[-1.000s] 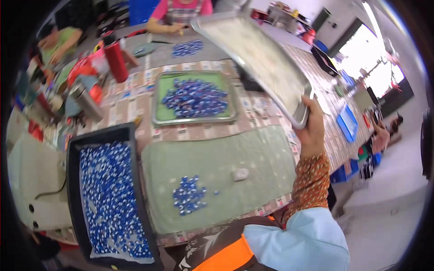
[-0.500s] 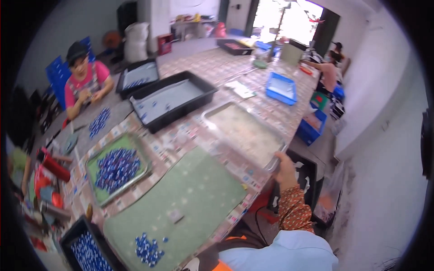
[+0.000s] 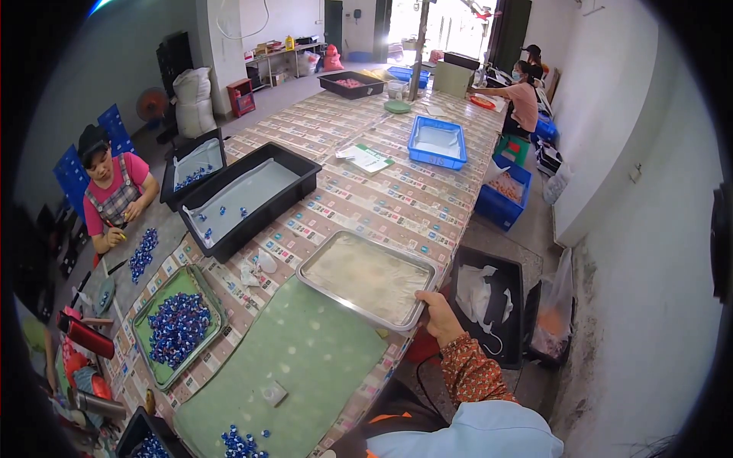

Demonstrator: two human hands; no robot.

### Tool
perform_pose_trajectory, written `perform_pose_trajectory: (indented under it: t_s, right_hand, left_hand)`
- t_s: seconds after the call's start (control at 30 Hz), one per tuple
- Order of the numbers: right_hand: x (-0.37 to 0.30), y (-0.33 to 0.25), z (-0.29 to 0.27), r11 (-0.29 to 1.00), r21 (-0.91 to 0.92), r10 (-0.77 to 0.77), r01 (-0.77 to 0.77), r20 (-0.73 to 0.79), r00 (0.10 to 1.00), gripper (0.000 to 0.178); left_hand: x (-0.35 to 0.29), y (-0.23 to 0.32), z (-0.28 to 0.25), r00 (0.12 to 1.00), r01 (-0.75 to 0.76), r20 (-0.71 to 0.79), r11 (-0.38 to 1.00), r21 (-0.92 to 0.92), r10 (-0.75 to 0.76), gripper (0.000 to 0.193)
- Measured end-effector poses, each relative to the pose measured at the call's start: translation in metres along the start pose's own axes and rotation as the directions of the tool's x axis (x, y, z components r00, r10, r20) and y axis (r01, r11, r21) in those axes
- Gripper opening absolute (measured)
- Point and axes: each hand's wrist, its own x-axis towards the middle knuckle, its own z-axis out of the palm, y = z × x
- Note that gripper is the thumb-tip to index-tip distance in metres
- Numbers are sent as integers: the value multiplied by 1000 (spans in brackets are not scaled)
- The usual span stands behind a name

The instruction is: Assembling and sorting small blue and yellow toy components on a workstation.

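My right hand (image 3: 438, 315) is closed on the near right corner of a shallow metal tray (image 3: 353, 305), which has a pale cream lining (image 3: 366, 269) inside. The tray rests on the patterned table, next to the far edge of a green mat (image 3: 305, 343). On the mat lie a small whitish block (image 3: 273, 394) and, close to me, a group of small blue-and-white pieces (image 3: 243, 443). My left hand is out of view.
Left of the mat, a green-lined tray (image 3: 145, 347) holds many blue pieces. Beyond stand a large black tray (image 3: 301, 183) and a blue tray (image 3: 439, 159). A black bin (image 3: 510, 343) sits on the floor right of the table. A person (image 3: 122, 187) works at the left.
The view has shifted, so the table appears lower and further left. My right hand keeps its hold on the metal tray, which now sits nearer the mat.
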Motion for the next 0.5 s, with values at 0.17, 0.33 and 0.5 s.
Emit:
perform_pose_trajectory:
  t_s: [0.17, 0.33, 0.5]
  right_hand:
    - [2, 4, 6, 997, -67, -44, 44, 5, 999, 31]
    - [4, -9, -4, 816, -577, -122, 36, -111, 986, 30]
    - [9, -14, 9, 325, -945, -237, -27, -109, 965, 45]
  left_hand:
    - [-3, 19, -7, 998, -57, 1, 998, 0, 57, 18]
    - [-7, 32, -12, 996, -92, 9, 996, 3, 92, 18]
    - [-27, 84, -41, 981, -194, -25, 981, 7, 194, 18]
